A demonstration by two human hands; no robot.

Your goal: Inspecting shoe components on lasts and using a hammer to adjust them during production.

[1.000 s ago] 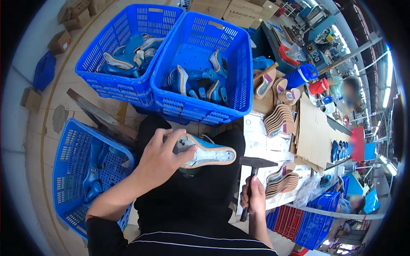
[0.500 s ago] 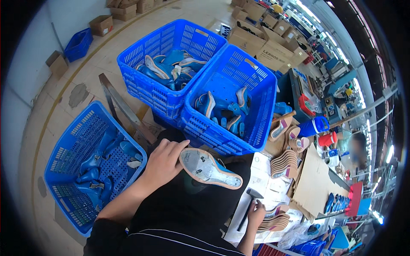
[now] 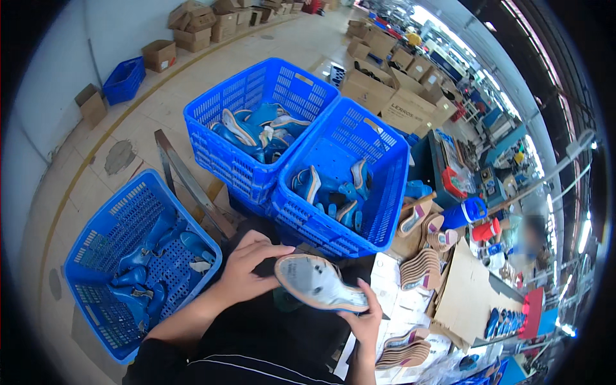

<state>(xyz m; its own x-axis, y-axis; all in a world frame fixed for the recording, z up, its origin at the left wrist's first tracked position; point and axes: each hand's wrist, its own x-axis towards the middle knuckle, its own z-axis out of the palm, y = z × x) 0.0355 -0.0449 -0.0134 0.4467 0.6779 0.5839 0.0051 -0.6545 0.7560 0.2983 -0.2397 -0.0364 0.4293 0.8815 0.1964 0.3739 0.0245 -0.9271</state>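
In front of my body I hold a blue shoe last (image 3: 312,277) with its grey, tan-rimmed underside turned up. My left hand (image 3: 251,268) has the wide toe end between thumb and fingers. At the narrow heel end, my right hand (image 3: 364,317) grips with the thumb over the edge and the fingers beneath. Small dark marks show on the grey underside. On the bench to the right, stacked tan insoles (image 3: 404,348) lie beside my right forearm.
Left of me stands a blue crate (image 3: 102,256) holding blue lasts. Two more blue crates with lasts, a far one (image 3: 218,96) and a nearer one (image 3: 391,212), sit ahead. A metal bar (image 3: 192,186) leans between them. More insoles (image 3: 420,269) and cardboard (image 3: 459,289) cover the bench.
My right hand has left the hammer on the bench and come up to grip the heel end. The hammer no longer shows. The view has tilted up slightly.
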